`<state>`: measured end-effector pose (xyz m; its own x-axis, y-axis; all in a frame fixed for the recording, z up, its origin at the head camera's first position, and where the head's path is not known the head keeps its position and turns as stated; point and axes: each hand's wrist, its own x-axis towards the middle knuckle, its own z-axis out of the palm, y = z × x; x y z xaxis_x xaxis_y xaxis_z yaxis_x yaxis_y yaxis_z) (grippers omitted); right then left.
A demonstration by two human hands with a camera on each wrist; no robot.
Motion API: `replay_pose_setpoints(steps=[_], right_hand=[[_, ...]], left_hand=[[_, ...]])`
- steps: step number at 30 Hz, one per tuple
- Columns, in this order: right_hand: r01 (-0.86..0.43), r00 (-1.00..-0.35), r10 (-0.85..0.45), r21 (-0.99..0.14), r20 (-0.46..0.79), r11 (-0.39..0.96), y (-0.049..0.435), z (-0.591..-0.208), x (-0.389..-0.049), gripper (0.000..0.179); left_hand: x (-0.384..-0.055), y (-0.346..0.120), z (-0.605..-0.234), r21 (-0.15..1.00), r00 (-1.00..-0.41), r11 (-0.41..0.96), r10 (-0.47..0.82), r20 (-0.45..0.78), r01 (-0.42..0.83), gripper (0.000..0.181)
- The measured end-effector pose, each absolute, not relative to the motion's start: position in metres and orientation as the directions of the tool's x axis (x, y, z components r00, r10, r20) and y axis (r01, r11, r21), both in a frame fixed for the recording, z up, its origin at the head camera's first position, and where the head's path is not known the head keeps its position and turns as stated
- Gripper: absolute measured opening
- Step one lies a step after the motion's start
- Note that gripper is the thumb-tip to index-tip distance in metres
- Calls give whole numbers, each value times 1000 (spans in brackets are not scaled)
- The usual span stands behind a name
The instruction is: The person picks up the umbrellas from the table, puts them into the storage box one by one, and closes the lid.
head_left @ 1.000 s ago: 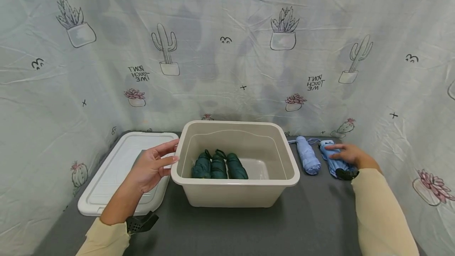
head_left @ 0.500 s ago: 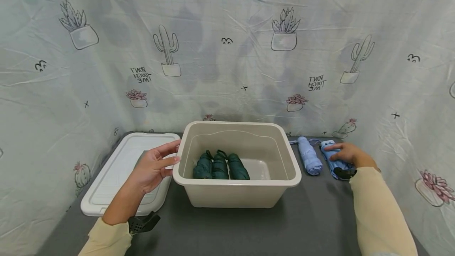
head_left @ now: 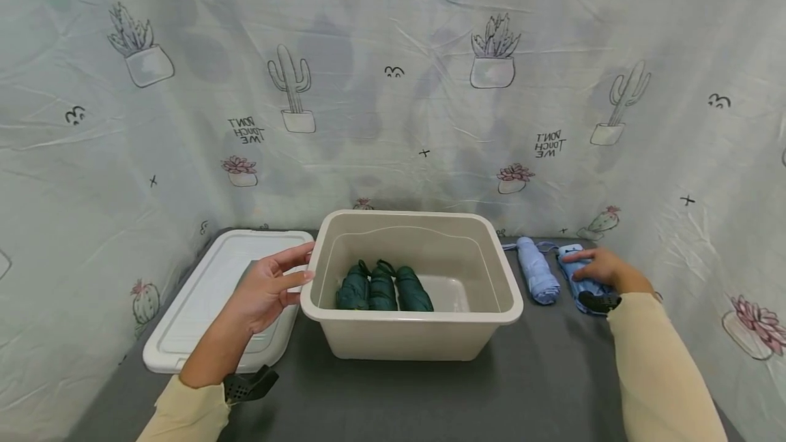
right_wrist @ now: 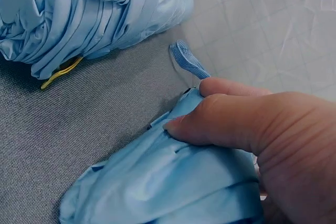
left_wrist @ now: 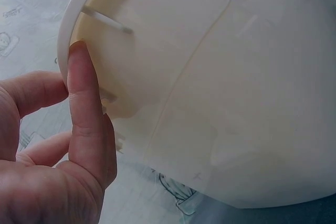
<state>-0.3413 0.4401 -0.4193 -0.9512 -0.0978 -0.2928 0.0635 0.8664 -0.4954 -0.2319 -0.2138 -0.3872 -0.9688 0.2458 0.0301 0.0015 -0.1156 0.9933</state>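
Observation:
A beige plastic bin (head_left: 402, 336) stands in the middle of the table with three dark green folded umbrellas (head_left: 382, 288) side by side inside. My left hand (head_left: 267, 292) touches the bin's left rim with extended fingers; in the left wrist view, fingertips (left_wrist: 81, 51) lie right at the rim. At the right, my right hand (head_left: 610, 271) lies over a blue folded umbrella (right_wrist: 152, 177). Its thumb (right_wrist: 184, 129) presses the top of the fabric, and another finger reaches round the far end near the strap loop. Part of this umbrella is hidden under the hand.
Between the bin and my right hand lies a lighter blue folded umbrella (head_left: 537, 271), strap toward the back. A white lid (head_left: 270, 346) lies flat at the left, partly behind my left forearm. A cactus-print curtain (head_left: 393, 128) closes off the back and sides of the grey table.
The whole head view has shifted slightly to the right. Both hands keep their places at the bin rim and on the blue umbrella.

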Motion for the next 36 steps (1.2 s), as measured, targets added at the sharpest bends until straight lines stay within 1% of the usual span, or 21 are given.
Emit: replay_pose_setpoints(steps=[5,8,16,21,25,29,33,36], right_hand=[[139,-937,-92,-602,-337,786,441,-418,-337,62],[148,-937,-95,-630,-335,762,443,-420,-335,64],[130,-948,-94,-642,-304,756,446,-422,-331,70],[104,-960,-89,-631,-266,768,439,-413,-327,71],[114,-961,-87,-660,-264,742,434,-405,-325,72],[144,-957,-88,-716,-276,683,430,-397,-322,71],[172,-956,-85,-775,-279,608,427,-390,-319,64],[168,-960,-87,-797,-266,580,424,-384,-317,59]], left_hand=[[-232,-215,-389,993,-969,-121,244,40,10,65],[-232,-215,-389,993,-969,-117,243,37,9,65],[-231,-215,-388,994,-969,-113,245,31,3,66],[-231,-215,-387,995,-970,-102,242,28,3,66],[-230,-215,-386,995,-970,-98,242,31,7,65],[-230,-215,-385,995,-967,-102,250,44,19,64],[-229,-215,-385,994,-966,-103,255,46,20,64],[-229,-215,-385,995,-967,-103,253,41,15,64]])
